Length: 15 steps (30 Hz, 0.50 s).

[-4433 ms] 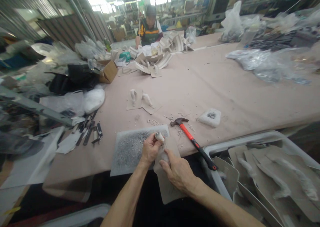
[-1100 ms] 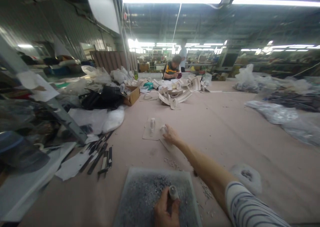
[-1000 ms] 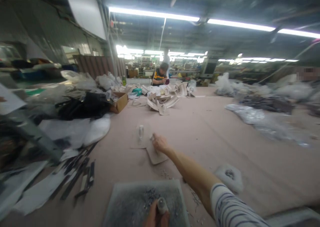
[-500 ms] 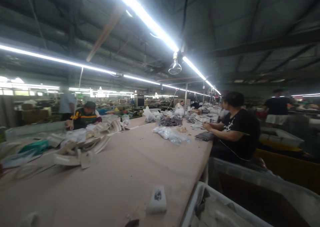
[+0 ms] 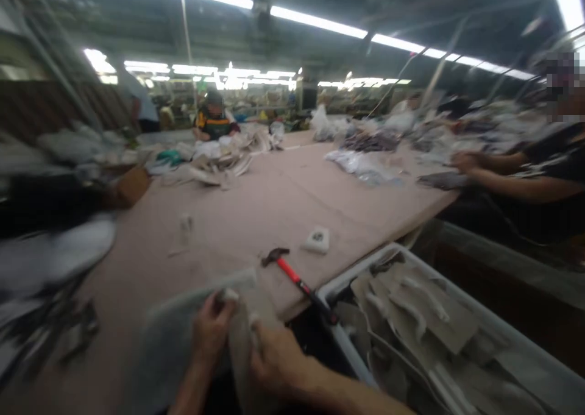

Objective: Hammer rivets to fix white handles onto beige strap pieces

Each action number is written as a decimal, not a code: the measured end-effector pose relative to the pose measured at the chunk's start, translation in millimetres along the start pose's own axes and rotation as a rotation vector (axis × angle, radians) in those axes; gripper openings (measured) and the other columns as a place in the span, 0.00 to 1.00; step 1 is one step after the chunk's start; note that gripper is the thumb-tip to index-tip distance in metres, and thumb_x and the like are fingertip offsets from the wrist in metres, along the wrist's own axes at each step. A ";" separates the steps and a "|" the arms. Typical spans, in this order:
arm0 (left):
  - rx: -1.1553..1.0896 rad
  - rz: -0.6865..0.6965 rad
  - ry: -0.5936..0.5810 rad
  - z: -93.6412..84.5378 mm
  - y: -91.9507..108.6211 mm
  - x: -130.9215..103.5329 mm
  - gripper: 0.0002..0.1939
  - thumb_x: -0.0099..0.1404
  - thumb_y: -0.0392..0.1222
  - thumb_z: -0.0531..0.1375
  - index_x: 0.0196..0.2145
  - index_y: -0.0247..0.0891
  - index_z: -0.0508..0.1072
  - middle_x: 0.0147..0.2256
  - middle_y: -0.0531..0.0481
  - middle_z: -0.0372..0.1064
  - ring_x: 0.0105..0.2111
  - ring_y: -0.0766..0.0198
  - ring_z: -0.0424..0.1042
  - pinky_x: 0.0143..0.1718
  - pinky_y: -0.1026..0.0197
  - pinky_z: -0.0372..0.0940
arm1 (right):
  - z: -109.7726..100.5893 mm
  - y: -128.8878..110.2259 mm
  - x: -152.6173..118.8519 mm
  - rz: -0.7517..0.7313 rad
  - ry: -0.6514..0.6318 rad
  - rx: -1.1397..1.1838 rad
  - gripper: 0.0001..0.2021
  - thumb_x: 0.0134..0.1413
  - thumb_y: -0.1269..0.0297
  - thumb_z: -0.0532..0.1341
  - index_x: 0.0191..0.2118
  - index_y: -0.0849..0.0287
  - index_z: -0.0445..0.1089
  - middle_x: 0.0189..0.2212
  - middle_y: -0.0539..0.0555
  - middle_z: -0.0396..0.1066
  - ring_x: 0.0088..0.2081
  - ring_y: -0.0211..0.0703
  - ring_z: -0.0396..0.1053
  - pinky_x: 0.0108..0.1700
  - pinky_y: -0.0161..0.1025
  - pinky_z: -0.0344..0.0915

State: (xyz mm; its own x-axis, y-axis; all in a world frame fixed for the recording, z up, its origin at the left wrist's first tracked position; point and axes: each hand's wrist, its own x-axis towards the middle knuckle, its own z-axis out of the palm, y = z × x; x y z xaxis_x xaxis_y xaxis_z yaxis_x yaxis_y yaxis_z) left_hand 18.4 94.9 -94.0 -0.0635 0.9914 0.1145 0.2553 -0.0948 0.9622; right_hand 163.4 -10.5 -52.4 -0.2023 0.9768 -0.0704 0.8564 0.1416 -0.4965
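Both hands are low in the view, over a greyish bin (image 5: 169, 317) at the table's near edge. My left hand (image 5: 212, 326) is closed on a small pale item (image 5: 227, 294) by its fingertips; blur hides what it is. Close to its right, my right hand (image 5: 274, 354) grips the edge of a grey-beige fabric piece (image 5: 242, 342) that hangs down between the hands. A hammer (image 5: 292, 275) with a red and black handle lies on the table's edge, its head to the left. Beyond it stands a small white block (image 5: 317, 239) with a dark mark.
A white crate (image 5: 402, 250) with grey-beige pieces is at the right. Across the pinkish table (image 5: 274, 208) lie fabric scraps (image 5: 223, 162) and plastic bags (image 5: 361, 165). A person (image 5: 543, 165) sits at the right; another (image 5: 214, 119) is at the far side.
The view has swung down and left. Both hands, the fabric piece, the bin and the whole hammer now show, with more of the white crate.
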 end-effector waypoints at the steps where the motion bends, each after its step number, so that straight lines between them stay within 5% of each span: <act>1: -0.019 -0.057 0.008 -13.9 -5.0 -8.6 0.20 0.61 0.53 0.67 0.42 0.34 0.77 0.38 0.47 0.78 0.38 0.57 0.77 0.40 0.56 0.72 | 7.5 -3.4 -0.6 0.028 -0.066 0.012 0.23 0.61 0.62 0.56 0.59 0.65 0.67 0.41 0.63 0.78 0.41 0.53 0.76 0.43 0.45 0.70; 3: -0.131 -0.122 0.016 -21.4 -9.4 -12.1 0.22 0.54 0.55 0.69 0.40 0.35 0.77 0.36 0.47 0.80 0.37 0.56 0.78 0.39 0.58 0.72 | 13.4 -5.1 1.9 0.064 -0.124 0.041 0.25 0.62 0.61 0.53 0.62 0.66 0.64 0.42 0.64 0.78 0.43 0.54 0.76 0.47 0.45 0.68; 9: -0.298 -0.140 -0.034 -0.6 -12.8 -0.3 0.24 0.53 0.54 0.70 0.41 0.36 0.75 0.38 0.45 0.81 0.38 0.56 0.80 0.41 0.58 0.73 | 3.9 3.8 4.3 0.056 -0.115 0.240 0.27 0.62 0.56 0.55 0.63 0.64 0.62 0.43 0.63 0.77 0.44 0.53 0.75 0.48 0.44 0.66; 12: -0.339 -0.153 -0.072 -3.3 -14.7 -5.6 0.23 0.54 0.54 0.70 0.41 0.36 0.75 0.38 0.44 0.81 0.39 0.54 0.80 0.41 0.56 0.74 | -1.8 19.4 5.2 0.050 -0.002 0.361 0.27 0.62 0.56 0.56 0.64 0.62 0.60 0.42 0.59 0.75 0.43 0.48 0.74 0.47 0.42 0.67; 15: -0.359 -0.163 -0.081 -7.0 -16.7 -8.2 0.23 0.54 0.52 0.70 0.42 0.35 0.75 0.38 0.43 0.81 0.39 0.54 0.80 0.42 0.55 0.74 | -12.5 46.7 14.1 0.098 0.204 0.234 0.23 0.63 0.58 0.56 0.60 0.64 0.63 0.45 0.61 0.73 0.46 0.49 0.71 0.50 0.43 0.65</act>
State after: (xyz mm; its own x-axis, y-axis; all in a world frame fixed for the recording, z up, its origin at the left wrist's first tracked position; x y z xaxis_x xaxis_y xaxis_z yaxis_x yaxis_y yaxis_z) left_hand 8.0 87.7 -109.3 0.0045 0.9986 -0.0526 -0.1061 0.0528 0.9930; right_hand 206.4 11.9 -65.8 -0.0048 0.9994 0.0352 0.7296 0.0275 -0.6834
